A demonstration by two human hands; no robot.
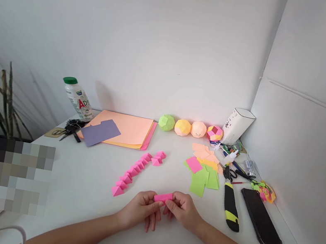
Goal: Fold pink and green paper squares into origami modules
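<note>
A small folded strip of pink paper (163,198) is held up between my two hands above the white table. My left hand (141,211) pinches its left end between thumb and fingers. At the right end, my right hand (183,212) grips it the same way. Beyond my left hand, a slanting row of folded pink paper pieces (133,170) lies on the table, with a short second group (158,158) beside its far end. Past my right hand are loose green paper pieces (198,183) with a pink square (193,165) on top.
Four faceted paper balls, one green (166,122), stand along the wall. Coloured sheets (127,126) and a purple card (101,133) lie back left, near a bottle (78,101). Right are a black-yellow cutter (230,207), scissors (229,173), a phone (261,217) and a white box (236,126).
</note>
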